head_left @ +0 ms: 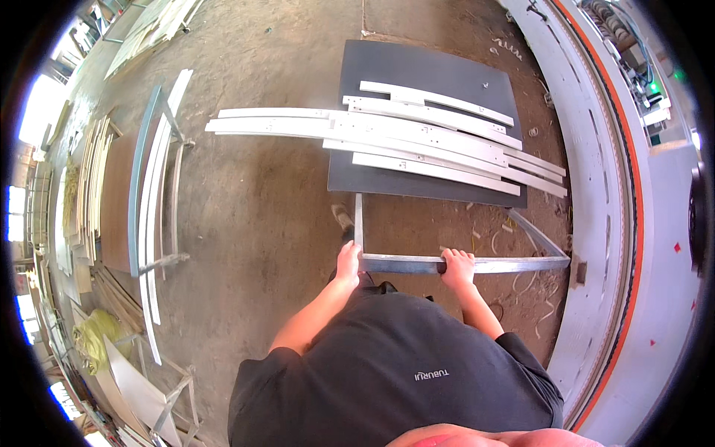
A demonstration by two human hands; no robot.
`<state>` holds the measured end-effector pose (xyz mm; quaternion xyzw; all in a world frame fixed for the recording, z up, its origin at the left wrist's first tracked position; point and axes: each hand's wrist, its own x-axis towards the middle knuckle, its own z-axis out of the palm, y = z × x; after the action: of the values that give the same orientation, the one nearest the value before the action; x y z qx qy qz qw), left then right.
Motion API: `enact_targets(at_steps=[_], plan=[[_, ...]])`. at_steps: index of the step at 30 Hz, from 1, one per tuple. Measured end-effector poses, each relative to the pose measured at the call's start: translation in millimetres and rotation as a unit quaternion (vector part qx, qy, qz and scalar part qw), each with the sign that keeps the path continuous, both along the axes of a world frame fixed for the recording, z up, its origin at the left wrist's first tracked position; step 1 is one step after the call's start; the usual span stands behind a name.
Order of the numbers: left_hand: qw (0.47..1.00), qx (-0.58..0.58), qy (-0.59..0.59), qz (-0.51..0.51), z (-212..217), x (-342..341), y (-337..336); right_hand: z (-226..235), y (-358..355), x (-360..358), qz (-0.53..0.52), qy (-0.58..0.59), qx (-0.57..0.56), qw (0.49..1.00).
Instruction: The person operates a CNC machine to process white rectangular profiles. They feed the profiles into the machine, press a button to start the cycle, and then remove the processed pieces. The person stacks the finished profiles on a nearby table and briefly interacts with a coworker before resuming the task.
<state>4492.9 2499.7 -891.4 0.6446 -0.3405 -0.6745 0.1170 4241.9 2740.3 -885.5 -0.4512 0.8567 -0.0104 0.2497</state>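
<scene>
A metal frame (417,264) of square tube runs across in front of my body. My left hand (348,262) is closed round its left corner, and my right hand (457,267) is wrapped over the front tube near its middle. Past the frame, and seemingly carried by it, lies a dark grey board (432,67). Several long white strips (417,132) with small holes and notches are piled crosswise on that board. Some strips stick out past its left and right edges. Most of the frame is hidden beneath the board.
A long white machine bed (596,223) with an orange stripe (631,223) stands close on the right. Curled shavings (509,49) litter the floor beside it. At left, a rack (137,186) carries long white strips (158,186) and brown panels (118,201); a yellowish bag (95,339) lies nearer.
</scene>
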Motion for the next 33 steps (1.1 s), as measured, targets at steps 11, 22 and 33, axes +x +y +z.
enact_targets(at_steps=[11,22,33], plan=[[0.992,0.029,0.068,0.103,-37,-247,-408,-18,-413,-243,-0.007,-0.029,0.033,0.999],[0.99,-0.08,-0.023,-0.116,-76,-338,-778,-41,-881,-446,0.012,-0.115,-0.057,0.992],[0.979,-0.035,-0.184,-0.073,-81,-380,-1081,-112,-1237,-715,0.021,-0.259,0.042,0.965]])
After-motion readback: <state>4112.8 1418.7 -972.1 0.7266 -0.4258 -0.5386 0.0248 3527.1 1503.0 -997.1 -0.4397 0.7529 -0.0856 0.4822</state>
